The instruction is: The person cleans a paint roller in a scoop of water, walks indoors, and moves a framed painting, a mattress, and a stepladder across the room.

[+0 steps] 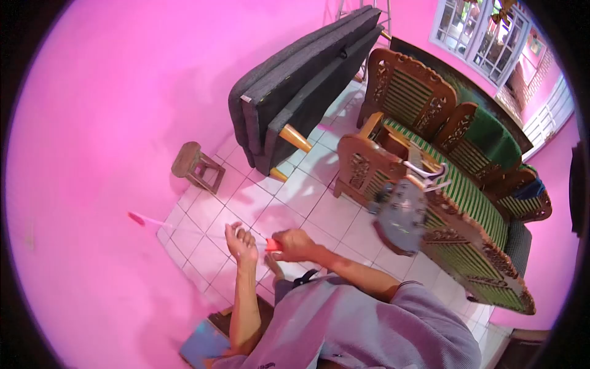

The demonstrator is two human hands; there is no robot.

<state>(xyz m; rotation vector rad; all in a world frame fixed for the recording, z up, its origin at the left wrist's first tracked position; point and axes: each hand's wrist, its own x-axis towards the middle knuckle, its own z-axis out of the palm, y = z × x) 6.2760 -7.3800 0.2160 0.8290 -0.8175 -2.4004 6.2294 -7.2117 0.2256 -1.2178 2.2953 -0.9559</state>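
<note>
My left hand (241,242) is raised in front of my body, palm turned up and fingers curled in. Whatever lies between those fingers is too small to make out. Just to its right, my right hand (296,245) is closed around a small orange-red object (272,245), whose end sticks out toward the left hand. The two hands are close together but apart. Against the pink wall on the left shows a slim pinkish-white piece with a red end (142,219); I cannot tell what it is or whether it joins anything I hold.
A small wooden stool (198,167) stands by the wall. A dark grey sofa (307,80) with wooden legs is tipped on its side. Carved wooden benches (393,163) with green striped slats fill the right, with a grey rounded item (399,215) and hangers (427,175) beside them.
</note>
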